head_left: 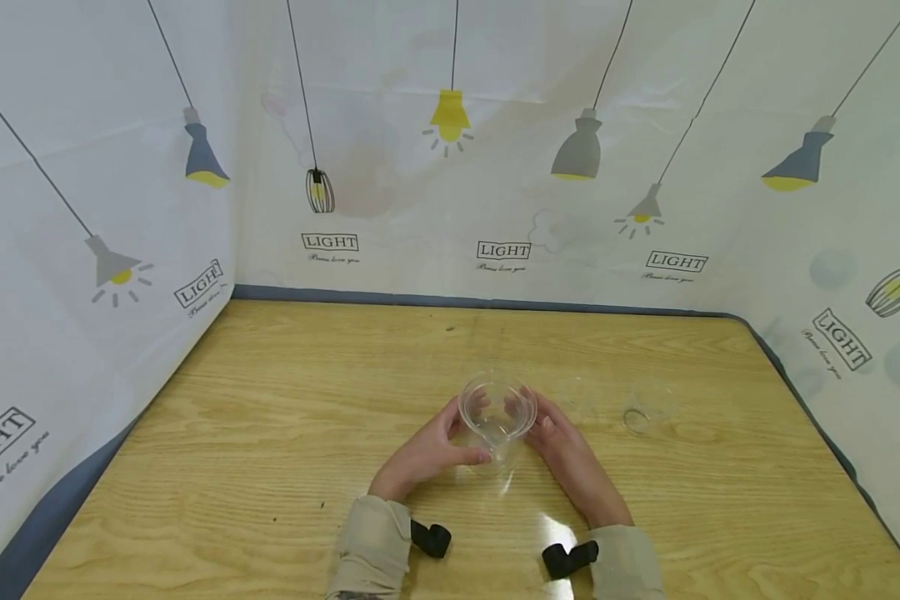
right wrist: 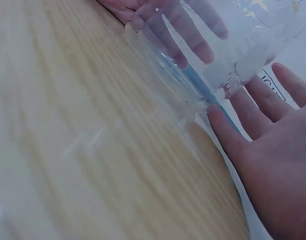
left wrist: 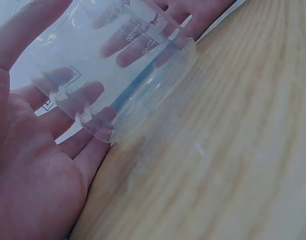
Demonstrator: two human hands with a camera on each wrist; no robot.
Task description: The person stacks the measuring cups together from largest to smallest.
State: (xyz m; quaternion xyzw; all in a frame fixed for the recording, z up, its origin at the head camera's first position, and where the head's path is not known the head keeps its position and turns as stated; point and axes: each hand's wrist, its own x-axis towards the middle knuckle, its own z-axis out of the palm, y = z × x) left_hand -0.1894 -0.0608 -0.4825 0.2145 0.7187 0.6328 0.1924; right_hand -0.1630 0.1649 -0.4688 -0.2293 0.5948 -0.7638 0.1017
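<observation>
A clear beaker (head_left: 497, 427) with white graduation marks stands upright on the wooden table, its base against the wood in both wrist views. My left hand (head_left: 437, 442) holds the beaker's left side, fingers curled round the wall and thumb at the front. On the other side, my right hand (head_left: 573, 467) touches the wall with nearly straight fingers. In the left wrist view the markings on the beaker (left wrist: 137, 55) include 100 and 200, and fingers show through it. The right wrist view shows the right hand's fingers (right wrist: 258, 107) spread against the beaker's side.
To the right of the beaker, a faint transparent item (head_left: 647, 417) with a round rim is on the table (head_left: 270, 400); its kind is hard to tell. Another faint clear shape (head_left: 581, 392) lies nearer. A white sheet (head_left: 405, 192) printed with lamps encloses the back and sides.
</observation>
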